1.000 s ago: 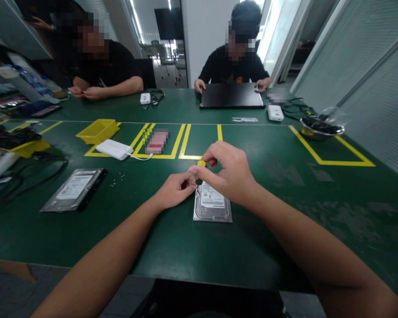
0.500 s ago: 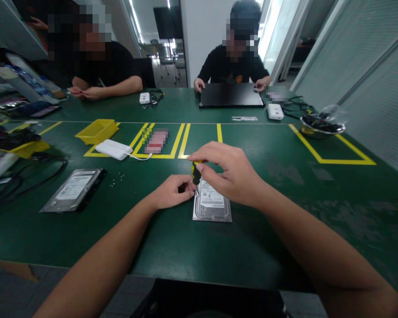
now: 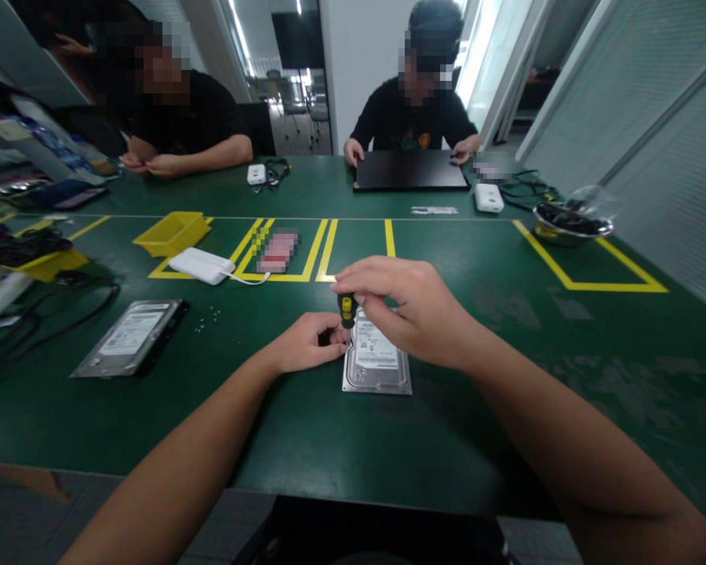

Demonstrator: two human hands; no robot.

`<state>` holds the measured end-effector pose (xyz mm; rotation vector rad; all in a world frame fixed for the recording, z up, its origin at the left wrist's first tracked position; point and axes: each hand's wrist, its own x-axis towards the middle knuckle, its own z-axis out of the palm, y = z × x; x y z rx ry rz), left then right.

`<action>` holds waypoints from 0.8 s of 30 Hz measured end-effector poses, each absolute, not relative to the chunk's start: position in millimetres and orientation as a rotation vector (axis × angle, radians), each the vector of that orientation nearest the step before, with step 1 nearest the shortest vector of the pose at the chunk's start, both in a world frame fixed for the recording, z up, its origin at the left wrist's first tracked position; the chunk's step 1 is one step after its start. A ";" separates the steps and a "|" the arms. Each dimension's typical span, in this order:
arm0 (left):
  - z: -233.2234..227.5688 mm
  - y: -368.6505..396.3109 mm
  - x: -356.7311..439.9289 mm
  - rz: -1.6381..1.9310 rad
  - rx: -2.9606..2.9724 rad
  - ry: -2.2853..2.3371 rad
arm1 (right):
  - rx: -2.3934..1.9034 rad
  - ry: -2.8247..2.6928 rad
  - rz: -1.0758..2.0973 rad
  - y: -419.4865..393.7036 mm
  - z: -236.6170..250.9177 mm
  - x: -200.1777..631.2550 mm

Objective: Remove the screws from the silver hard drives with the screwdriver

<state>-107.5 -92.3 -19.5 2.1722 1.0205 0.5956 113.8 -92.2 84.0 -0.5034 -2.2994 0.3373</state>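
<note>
A silver hard drive point(image 3: 377, 362) lies flat on the green table point(image 3: 506, 408) in front of me. My right hand point(image 3: 409, 308) grips a small yellow and black screwdriver point(image 3: 347, 308) from above, held upright over the drive's far left corner. My left hand point(image 3: 306, 342) rests on the table with its fingertips pinched around the screwdriver's lower end, against the drive's left edge. The tip is hidden behind my fingers.
A second hard drive point(image 3: 130, 336) lies to the left with loose screws point(image 3: 207, 318) beside it. Beyond are a yellow tray point(image 3: 173, 232), a white box with cable point(image 3: 203, 265), and a metal bowl point(image 3: 570, 224) at right. Two people sit across, one behind a black laptop point(image 3: 410, 170).
My right hand has turned on the screwdriver and sunk a little, its fingers now lying flatter over the handle top. The left hand and the drive stay put.
</note>
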 end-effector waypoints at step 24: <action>-18.4 -93.5 -106.1 0.612 2.116 1.014 | -0.522 -2.305 0.306 -90.9 81.0 111.9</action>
